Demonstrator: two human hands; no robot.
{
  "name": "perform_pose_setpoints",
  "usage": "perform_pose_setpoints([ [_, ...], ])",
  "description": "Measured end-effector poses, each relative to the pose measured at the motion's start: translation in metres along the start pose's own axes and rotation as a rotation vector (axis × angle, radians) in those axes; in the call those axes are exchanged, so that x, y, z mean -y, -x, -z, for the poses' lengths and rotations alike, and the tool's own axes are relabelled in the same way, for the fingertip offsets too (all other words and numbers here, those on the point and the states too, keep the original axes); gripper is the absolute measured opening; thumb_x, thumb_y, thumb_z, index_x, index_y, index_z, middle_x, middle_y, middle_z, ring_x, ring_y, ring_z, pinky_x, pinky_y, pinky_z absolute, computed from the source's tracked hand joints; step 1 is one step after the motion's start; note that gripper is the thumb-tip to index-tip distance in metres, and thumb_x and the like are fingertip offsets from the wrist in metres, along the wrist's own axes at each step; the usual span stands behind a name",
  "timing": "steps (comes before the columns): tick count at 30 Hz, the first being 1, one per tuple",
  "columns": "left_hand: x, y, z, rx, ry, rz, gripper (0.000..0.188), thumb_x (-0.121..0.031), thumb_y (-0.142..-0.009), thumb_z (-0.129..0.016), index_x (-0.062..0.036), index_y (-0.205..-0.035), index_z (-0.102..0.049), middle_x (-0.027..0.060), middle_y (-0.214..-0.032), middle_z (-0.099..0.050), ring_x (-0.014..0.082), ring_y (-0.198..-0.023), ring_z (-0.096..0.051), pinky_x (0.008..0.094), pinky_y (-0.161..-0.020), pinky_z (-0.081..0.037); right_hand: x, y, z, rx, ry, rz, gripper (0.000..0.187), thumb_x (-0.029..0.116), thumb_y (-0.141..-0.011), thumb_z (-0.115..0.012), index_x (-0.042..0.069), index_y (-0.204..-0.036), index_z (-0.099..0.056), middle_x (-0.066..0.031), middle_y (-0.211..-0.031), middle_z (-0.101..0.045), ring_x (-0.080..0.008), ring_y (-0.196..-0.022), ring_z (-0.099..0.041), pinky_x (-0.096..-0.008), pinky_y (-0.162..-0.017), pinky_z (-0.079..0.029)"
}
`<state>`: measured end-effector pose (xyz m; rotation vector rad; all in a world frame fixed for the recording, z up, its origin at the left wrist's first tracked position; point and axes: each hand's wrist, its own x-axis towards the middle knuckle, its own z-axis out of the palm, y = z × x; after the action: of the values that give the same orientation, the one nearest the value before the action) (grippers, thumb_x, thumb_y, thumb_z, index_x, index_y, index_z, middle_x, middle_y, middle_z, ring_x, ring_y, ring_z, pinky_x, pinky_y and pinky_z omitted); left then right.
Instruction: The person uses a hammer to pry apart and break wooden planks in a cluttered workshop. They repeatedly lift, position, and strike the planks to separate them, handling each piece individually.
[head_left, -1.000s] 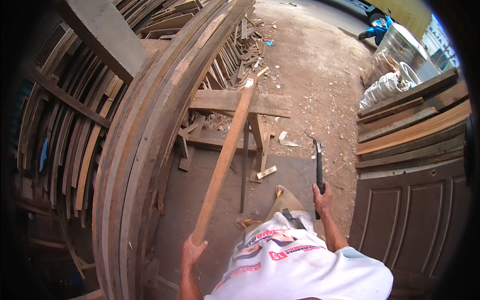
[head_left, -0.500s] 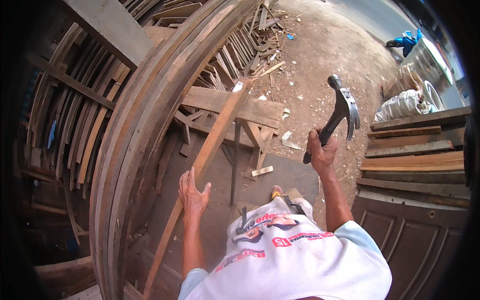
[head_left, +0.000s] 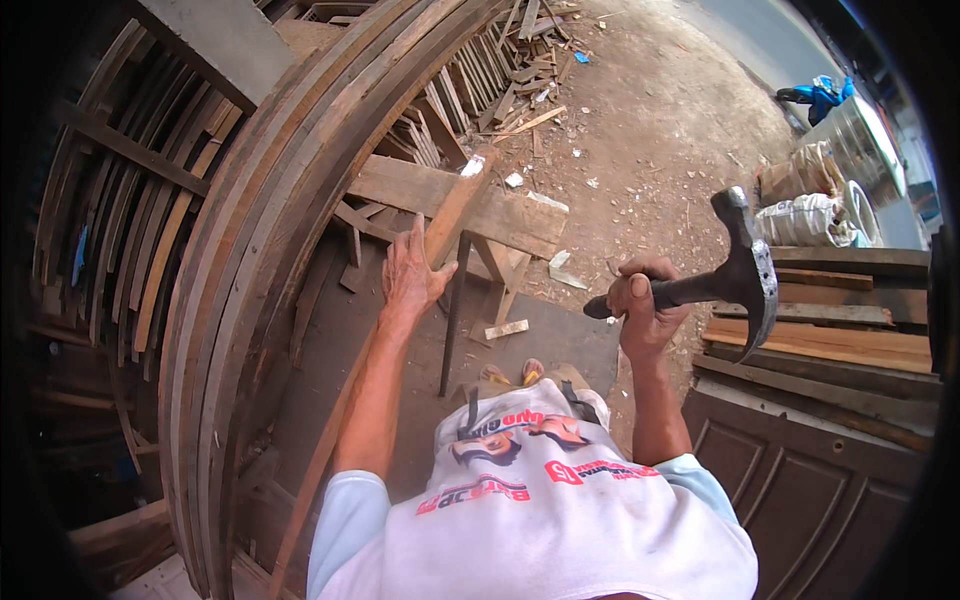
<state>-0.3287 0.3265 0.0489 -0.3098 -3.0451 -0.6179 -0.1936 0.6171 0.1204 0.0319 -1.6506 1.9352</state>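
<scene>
Wooden plank (head_left: 458,210): its far end lay across the trestle (head_left: 525,220), which seemed to prop it up.
Left hand (head_left: 408,278): your fingers spread over the plank, probably to steady it.
Right hand (head_left: 650,310): your fingers wrapped the hammer (head_left: 705,288) near its handle's end, head free.
Stack of boards (head_left: 265,250): crowded your left edge.
Dirt ground (head_left: 655,140): gave you room ahead-right.

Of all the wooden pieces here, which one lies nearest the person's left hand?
The long brown plank under the left hand: its white-marked end crosses the trestle's top board, unlike the stacked boards at left.
</scene>
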Motion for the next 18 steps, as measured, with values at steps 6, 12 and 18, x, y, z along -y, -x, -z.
perform_pose_setpoints([
  [6,0.016,-0.025,-0.011,0.216,0.167,0.145,0.085,-0.037,-0.077,-0.090,-0.0072,-0.146,-0.050,0.0249,-0.126,-0.066,0.0416,-0.120,-0.064,0.0492,-0.100,-0.053,0.013,-0.028,-0.039,0.047,-0.105,0.161,0.050,0.045,-0.098,-0.072,-0.003,-0.107,-0.061,-0.0008,-0.065,-0.057,-0.0088,-0.054,-0.053,-0.0256,-0.051,-0.042],
  [12,0.044,-0.057,0.000,0.248,0.300,0.227,0.094,-0.042,-0.068,-0.095,0.0047,-0.140,-0.056,0.0302,-0.131,-0.066,0.0384,-0.123,-0.065,0.0442,-0.107,-0.052,0.009,-0.056,-0.066,0.121,-0.023,0.176,0.051,0.046,-0.097,-0.073,-0.002,-0.106,-0.061,-0.0010,-0.067,-0.055,-0.0099,-0.056,-0.052,-0.0274,-0.054,-0.044],
  [18,0.078,-0.070,-0.010,0.269,0.448,0.330,0.098,-0.047,-0.061,-0.098,0.0056,-0.135,-0.060,0.0267,-0.123,-0.070,0.0345,-0.116,-0.069,0.0440,-0.099,-0.054,-0.020,-0.105,-0.076,0.278,-0.015,0.117,0.050,0.044,-0.098,-0.072,-0.003,-0.110,-0.059,-0.0009,-0.068,-0.050,-0.0114,-0.055,-0.048,-0.0307,-0.054,-0.043],
])
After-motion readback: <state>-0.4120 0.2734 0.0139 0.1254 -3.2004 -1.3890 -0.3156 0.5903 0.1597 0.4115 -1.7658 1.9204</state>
